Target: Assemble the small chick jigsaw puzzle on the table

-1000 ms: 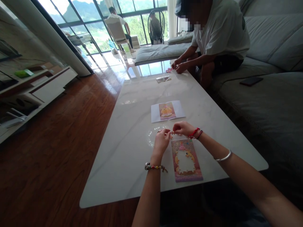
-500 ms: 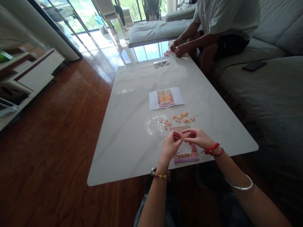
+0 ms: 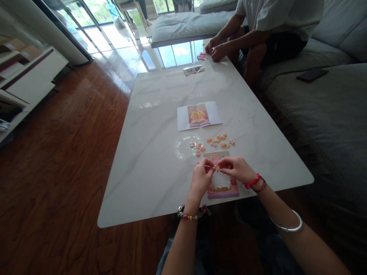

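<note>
Over a partly filled jigsaw puzzle (image 3: 223,193) at the table's near edge, my left hand (image 3: 203,175) and my right hand (image 3: 236,169) meet fingertip to fingertip. Both are closed in a pinch on a small puzzle piece (image 3: 217,168), yellowish with a dark spot. The puzzle has a pink and purple border around a white unfilled middle; my fingers hide part of its upper half. Just beyond it lie loose orange and pink puzzle pieces (image 3: 213,142) in scattered groups. Farther up rests a creased sheet (image 3: 200,115) with an orange picture printed on it.
The white marble-look table (image 3: 149,152) has its rounded near corners to either side of me. At the far end a person's hands (image 3: 216,49) work beside a pile of pink pieces (image 3: 201,56). A crumpled wrapper (image 3: 193,69) lies nearby. A phone (image 3: 312,75) is on the sofa (image 3: 329,110).
My fingertips have shifted slightly, with the held puzzle piece now showing more plainly between them. The whole view has tilted a little downward. The loose pieces and sheet lie as before.
</note>
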Available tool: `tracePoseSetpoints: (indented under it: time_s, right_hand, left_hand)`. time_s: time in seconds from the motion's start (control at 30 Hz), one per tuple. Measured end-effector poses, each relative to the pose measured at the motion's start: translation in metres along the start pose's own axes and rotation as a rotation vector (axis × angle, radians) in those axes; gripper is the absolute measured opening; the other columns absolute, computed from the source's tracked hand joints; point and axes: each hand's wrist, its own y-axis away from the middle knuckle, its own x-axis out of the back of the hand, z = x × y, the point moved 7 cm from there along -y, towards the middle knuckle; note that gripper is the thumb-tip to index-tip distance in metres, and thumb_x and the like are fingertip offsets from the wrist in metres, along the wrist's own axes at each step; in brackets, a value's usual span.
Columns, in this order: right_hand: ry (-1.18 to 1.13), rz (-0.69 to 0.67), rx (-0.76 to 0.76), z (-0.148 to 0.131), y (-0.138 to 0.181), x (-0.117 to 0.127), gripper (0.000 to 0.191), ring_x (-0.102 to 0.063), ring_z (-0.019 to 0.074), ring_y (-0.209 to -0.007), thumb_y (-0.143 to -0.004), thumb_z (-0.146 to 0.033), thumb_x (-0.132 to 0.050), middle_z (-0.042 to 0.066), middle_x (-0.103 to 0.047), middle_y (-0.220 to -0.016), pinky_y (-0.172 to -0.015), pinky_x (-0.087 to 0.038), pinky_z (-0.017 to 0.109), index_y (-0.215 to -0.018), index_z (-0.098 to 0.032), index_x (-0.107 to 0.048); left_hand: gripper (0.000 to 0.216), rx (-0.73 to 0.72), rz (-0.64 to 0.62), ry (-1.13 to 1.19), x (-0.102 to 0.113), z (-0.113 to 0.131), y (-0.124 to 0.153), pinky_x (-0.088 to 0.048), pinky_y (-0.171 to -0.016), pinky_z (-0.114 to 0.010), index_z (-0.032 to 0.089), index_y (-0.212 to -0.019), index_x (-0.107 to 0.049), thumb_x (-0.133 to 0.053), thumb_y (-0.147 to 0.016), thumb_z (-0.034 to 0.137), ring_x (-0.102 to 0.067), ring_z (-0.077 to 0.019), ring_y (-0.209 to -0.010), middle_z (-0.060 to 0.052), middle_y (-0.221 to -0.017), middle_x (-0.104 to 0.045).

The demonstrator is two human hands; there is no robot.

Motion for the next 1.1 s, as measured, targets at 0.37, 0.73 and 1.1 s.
tracePoseSetpoints:
  time_s: [0.37, 0.73, 1.1]
  right_hand:
    - [0.333, 0.141, 0.176, -0.005, -0.006, -0.010, 0.013, -0.055, 0.0118, -0.071, -0.072, -0.016, -0.057, 0.003, -0.059, -0.078, -0.068, -0.044, 0.024, -0.082, -0.018, -0.065]
    - [0.510, 0.070, 0.137, -0.005, -0.007, -0.021, 0.018, -0.054, 0.0124, -0.078, -0.080, -0.023, -0.048, 0.004, -0.059, -0.082, -0.070, -0.041, 0.022, -0.085, -0.020, -0.065]
    - [0.794, 0.077, 0.134, -0.015, 0.000, -0.028, 0.027, -0.051, 0.0107, -0.069, -0.086, -0.024, -0.036, 0.004, -0.058, -0.081, -0.061, -0.034, 0.021, -0.086, -0.019, -0.063]
  left_hand:
    - [0.021, -0.194, 0.118, -0.508, 0.019, 0.008, 0.008, -0.045, -0.075, -0.028, 0.019, -0.093, -0.052, -0.045, -0.075, 0.010, -0.055, -0.0148, -0.085, -0.005, -0.095, -0.056]
    - [0.037, -0.254, -0.081, -0.739, 0.001, 0.015, 0.031, -0.044, -0.077, -0.029, 0.025, -0.111, -0.047, -0.043, -0.078, 0.011, -0.053, -0.0179, -0.098, -0.004, -0.114, -0.053]
    - [0.035, -0.276, -0.034, -0.725, -0.001, 0.018, 0.029, -0.043, -0.084, -0.032, 0.021, -0.112, -0.048, -0.040, -0.080, 0.012, -0.049, -0.0178, -0.101, -0.007, -0.111, -0.053]
